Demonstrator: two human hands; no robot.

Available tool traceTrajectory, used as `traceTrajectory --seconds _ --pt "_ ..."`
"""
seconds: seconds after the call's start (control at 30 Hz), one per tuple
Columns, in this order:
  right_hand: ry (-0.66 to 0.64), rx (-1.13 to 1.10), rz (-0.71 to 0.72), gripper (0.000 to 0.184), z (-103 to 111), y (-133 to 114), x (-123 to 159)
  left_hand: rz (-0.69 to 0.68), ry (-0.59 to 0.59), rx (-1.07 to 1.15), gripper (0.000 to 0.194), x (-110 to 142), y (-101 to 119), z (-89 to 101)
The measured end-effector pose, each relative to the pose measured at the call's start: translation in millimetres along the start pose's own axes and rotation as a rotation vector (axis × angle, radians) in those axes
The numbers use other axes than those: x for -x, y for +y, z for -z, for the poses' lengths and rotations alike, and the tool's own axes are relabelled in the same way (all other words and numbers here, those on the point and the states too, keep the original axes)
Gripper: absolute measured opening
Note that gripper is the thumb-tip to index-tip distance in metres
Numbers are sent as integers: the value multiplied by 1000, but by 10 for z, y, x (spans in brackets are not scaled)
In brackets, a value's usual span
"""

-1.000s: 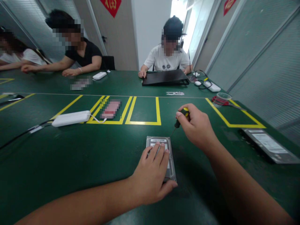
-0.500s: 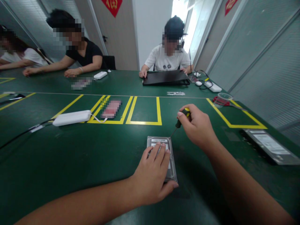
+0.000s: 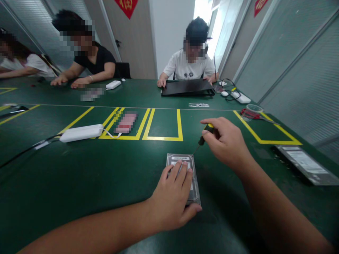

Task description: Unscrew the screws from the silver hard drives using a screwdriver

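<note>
Resting palm-down across the silver and black rectangular metal hard drive (image 3: 196, 185), the left hand (image 3: 171, 199) is open, its fingers extended over the label and its thumb by the near right corner. The drive lies flat on the dark green smooth worktop (image 3: 106, 183), in front of the person. The right hand (image 3: 226, 143) is closed around the dark green and yellow handle of a slim metal-shafted screwdriver (image 3: 202, 140), which tilts down to the left; its tip is at the drive's far right corner, though whether it touches is too small to tell.

Well to the right lies a larger silver and black rectangular device with a white label (image 3: 304, 164), near a yellow tape outline (image 3: 280, 143). Beyond that is a clear round plastic container (image 3: 255, 108) beside red cables (image 3: 249, 114). To the left sits a long white plastic block (image 3: 81, 133) with a black cable (image 3: 23, 157). Across the worktop, a person in a white T-shirt (image 3: 190, 65) has both hands at a black flat panel (image 3: 188, 87).
</note>
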State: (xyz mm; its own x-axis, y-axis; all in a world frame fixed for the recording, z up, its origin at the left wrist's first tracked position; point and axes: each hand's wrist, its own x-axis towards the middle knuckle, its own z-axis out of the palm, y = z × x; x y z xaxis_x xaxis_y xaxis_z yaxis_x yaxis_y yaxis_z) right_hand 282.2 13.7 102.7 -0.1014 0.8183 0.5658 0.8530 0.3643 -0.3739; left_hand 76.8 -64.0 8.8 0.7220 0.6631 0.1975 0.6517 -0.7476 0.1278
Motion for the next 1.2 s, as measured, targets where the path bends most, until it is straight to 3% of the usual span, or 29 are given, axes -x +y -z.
traceTrajectory --seconds 0.37,0.63,1.03,1.2 --pt "48 -15 49 30 13 -42 11 -11 26 -10 81 0 0 -6" --pt "78 -56 -86 18 79 -71 43 -1 4 2 82 -3 -8 -4" --pt "138 -35 30 13 10 -31 19 2 -9 10 81 -10 -1 -7" --pt "168 -98 -43 21 3 -43 47 -8 9 2 81 -8 -2 -14"
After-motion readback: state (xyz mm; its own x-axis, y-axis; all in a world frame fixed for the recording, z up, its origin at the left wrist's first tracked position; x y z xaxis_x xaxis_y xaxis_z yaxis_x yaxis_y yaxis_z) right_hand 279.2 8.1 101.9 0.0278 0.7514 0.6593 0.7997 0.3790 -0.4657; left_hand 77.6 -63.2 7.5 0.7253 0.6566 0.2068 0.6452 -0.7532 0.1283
